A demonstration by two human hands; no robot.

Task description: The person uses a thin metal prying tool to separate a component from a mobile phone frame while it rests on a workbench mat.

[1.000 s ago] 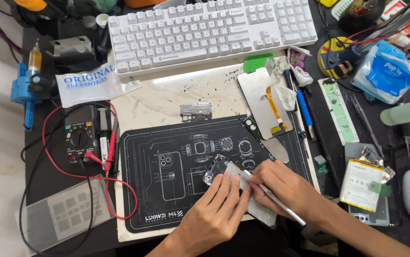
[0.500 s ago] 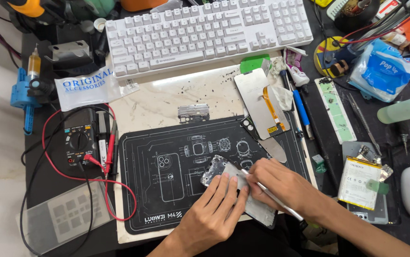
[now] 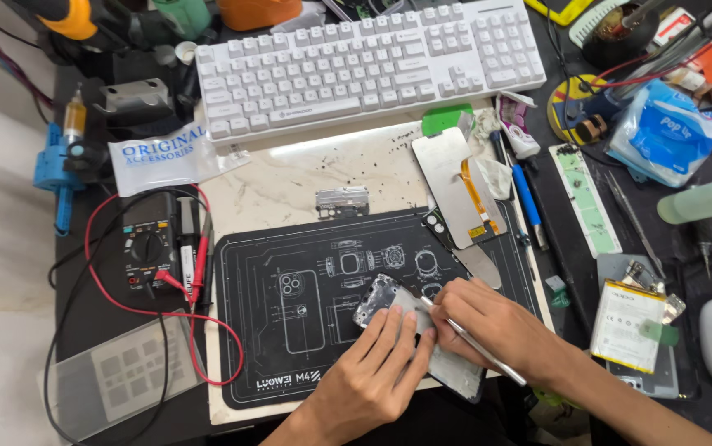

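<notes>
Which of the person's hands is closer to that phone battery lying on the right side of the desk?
The right hand. It sits just left of the battery, holding a thin metal tool. The left hand lies farther left, pressing on the phone frame.

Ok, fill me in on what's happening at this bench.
A person is working on an opened phone frame lying on a black repair mat. The left hand presses flat on the frame to steady it, while the right hand grips a thin metal tool with its tip at the frame's upper part. A white keyboard, a multimeter, a detached screen panel and a phone battery lie around the mat.
</notes>
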